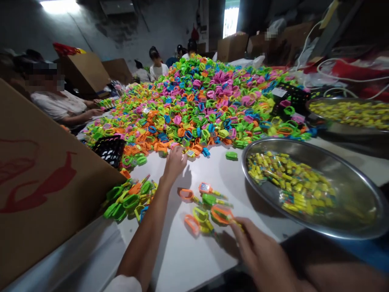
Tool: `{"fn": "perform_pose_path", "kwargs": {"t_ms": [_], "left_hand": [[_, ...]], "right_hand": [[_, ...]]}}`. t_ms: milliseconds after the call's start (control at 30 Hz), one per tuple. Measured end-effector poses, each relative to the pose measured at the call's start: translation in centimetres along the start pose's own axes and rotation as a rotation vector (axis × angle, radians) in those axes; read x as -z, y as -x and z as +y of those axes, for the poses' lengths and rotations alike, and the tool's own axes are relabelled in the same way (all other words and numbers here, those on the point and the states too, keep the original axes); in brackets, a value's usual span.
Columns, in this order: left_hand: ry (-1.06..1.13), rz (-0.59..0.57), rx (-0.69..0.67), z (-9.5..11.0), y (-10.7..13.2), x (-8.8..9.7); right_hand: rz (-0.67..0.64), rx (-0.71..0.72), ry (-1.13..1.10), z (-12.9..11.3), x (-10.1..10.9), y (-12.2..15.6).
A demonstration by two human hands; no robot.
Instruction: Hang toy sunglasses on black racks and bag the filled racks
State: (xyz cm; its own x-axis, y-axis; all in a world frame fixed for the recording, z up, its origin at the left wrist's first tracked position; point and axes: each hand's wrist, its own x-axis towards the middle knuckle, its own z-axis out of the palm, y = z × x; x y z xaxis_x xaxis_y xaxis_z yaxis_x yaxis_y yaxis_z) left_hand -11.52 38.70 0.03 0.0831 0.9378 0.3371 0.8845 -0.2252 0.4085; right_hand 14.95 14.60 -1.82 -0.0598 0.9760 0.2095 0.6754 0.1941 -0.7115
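My left hand (176, 162) reaches to the near edge of a big heap of colourful plastic toy watches (194, 101), its fingers bent over the watches and the thumb apart. Whether it grips one is hard to see. My right hand (261, 251), blurred, is closed at the tail of an orange toy watch (221, 214) with a yellow piece at its end. Around that watch, on the white table (194, 259), lie several loose watches with yellow pieces attached, among them a green toy watch (211, 199). Another pile of such watches (130, 200) lies left of my left forearm.
A steel basin (349, 231) of small yellow packets (291, 178) stands at right, another basin (349, 129) behind it. A cardboard box (45, 194) blocks the left side. Black baskets (109, 150) sit by the heap. A co-worker (57, 101) works at left; others sit farther back.
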Motion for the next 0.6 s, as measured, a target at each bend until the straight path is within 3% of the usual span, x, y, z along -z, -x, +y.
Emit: {"fn": "perform_pose_path", "kwargs": {"t_ms": [167,233,300,400,500,600], "left_hand": [[-0.204,-0.088,0.082,-3.1,0.8,-1.1],[-0.21,-0.122,0.061,-3.4,0.7,-1.2],[-0.178,-0.137,0.037,-3.8,0.4,-1.4],[-0.083,-0.133,0.022,-4.4,-0.2,-2.2],[0.038,-0.155,0.024,-4.7,-0.6,-2.7],[0.155,-0.192,0.045,-4.1,-0.7,-2.4]], "right_hand": [[0.052,0.157,0.106,-3.8,-4.9,-3.3],[0.048,0.199,0.183,-4.4,-5.4,-4.5],[0.021,0.196,0.232,-4.0,-4.5,-5.3],[0.014,0.16,0.262,-1.9,0.1,-6.1],[0.022,-0.011,0.377,1.2,7.3,-7.1],[-0.159,-0.215,0.578,4.3,13.2,-8.2]]}}
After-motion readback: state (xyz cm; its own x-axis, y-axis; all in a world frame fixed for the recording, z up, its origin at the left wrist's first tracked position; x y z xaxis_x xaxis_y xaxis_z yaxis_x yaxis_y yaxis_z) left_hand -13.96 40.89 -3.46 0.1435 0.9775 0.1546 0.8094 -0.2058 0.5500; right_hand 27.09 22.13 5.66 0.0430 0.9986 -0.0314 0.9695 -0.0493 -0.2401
